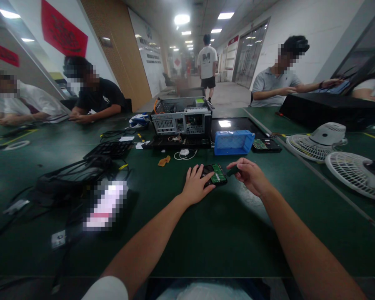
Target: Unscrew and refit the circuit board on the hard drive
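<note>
A black hard drive (218, 174) with a green circuit board facing up lies on the green table in front of me. My left hand (196, 186) rests over its left part, fingers spread and lying flat, hiding much of that side. Just right of the drive, my right hand (248, 175) is raised with thumb and fingers pinched on a small dark piece (233, 171). That piece points toward the drive and is apart from it; its kind is too blurred to make out.
Beyond the drive are a blue plastic bin (234, 142), an opened computer case (181, 118) and another circuit-board device (265, 145). White fans (356, 173) lie at right. A lit phone (108, 204), black straps (71, 179) and cables are at left. Several people sit or stand around.
</note>
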A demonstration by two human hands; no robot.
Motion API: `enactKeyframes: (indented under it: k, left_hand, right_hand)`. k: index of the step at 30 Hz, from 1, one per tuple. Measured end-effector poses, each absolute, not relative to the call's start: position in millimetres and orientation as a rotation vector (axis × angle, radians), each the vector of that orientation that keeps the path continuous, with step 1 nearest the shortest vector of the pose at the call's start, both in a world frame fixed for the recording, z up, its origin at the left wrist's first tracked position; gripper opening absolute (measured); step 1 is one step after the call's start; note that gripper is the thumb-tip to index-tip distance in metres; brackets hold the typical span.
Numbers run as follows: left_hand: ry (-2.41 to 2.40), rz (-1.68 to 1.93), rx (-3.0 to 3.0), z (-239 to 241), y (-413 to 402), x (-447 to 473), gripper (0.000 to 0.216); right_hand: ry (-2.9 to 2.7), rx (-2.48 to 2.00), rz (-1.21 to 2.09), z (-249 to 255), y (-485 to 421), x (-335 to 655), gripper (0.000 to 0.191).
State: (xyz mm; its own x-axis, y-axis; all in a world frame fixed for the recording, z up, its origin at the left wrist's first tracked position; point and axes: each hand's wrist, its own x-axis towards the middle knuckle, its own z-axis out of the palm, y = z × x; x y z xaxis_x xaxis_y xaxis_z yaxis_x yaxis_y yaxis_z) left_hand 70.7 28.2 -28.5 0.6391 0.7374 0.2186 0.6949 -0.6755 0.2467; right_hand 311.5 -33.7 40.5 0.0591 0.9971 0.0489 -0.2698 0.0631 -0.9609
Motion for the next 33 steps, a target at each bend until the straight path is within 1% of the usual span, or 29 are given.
enactKeyframes:
  k: [3,9,16,21,33]
  left_hand:
    - [1.186,0.434,2.716,-27.7,28.3,70.4,0.059]
    - [1.190,0.444,2.708,-28.1,28.5,70.6,0.059]
    - [1.187,0.441,2.704,-29.4,29.0,71.2,0.059]
    - [1.195,0.445,2.707,-28.2,28.1,71.5,0.058]
    - [1.190,0.451,2.710,-27.6,27.5,70.6,0.058]
  right_hand:
    - [-1.011,-0.967,1.306,41.1,-35.2,312.1,0.020]
    - [-1.185,-0.970,1.394,45.2,-40.0,308.7,0.022]
    - [-1.051,-0.955,1.370,43.9,-35.8,314.8,0.029]
    - [-1.045,-0.911,1.451,42.3,-35.4,313.5,0.033]
    - [-0.948,-0.844,1.439,40.2,-35.4,305.8,0.024]
